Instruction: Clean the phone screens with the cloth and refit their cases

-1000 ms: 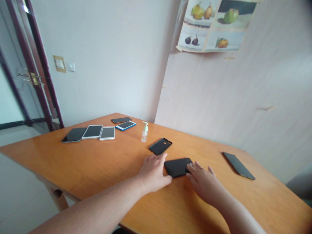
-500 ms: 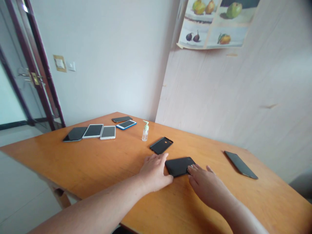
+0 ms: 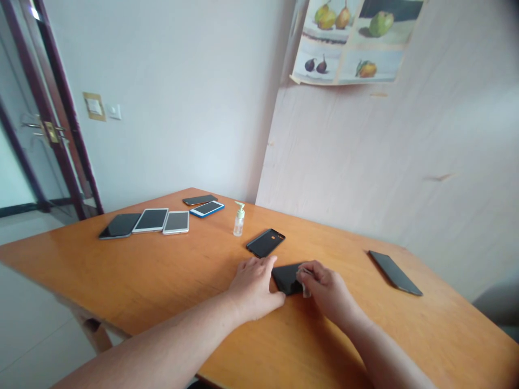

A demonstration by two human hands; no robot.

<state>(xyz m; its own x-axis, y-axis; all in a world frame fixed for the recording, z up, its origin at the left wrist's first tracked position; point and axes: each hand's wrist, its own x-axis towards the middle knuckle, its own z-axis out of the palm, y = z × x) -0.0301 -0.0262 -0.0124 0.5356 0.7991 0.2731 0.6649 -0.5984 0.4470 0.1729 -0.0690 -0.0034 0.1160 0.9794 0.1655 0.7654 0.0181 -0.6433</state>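
A black phone [image 3: 287, 279] lies flat on the wooden table, its right end hidden behind my right hand. My left hand [image 3: 253, 286] rests at the phone's left end, thumb and forefinger spread about its edge and holding it. Over the right part of the phone is my right hand [image 3: 326, 286], fingers pinched around a small crumpled pale tissue [image 3: 306, 292]; only bits of it show. Just beyond my left hand lies an empty black phone case [image 3: 265, 243] with a round hole. Behind the case stands a small clear pump bottle [image 3: 239, 221] with a pale green top.
At the table's far left are a dark tablet [image 3: 120, 226], a white tablet [image 3: 151, 220], a white phone [image 3: 176, 222], a blue-edged phone [image 3: 207, 208] and a dark phone [image 3: 200, 200]. Another dark slab-shaped device [image 3: 394, 272] lies at the right. Walls border the far side.
My right hand has gone from flat fingers on the phone's right end to a pinch with the tissue showing, slightly further left over the phone. My left hand stays at the phone's left end.
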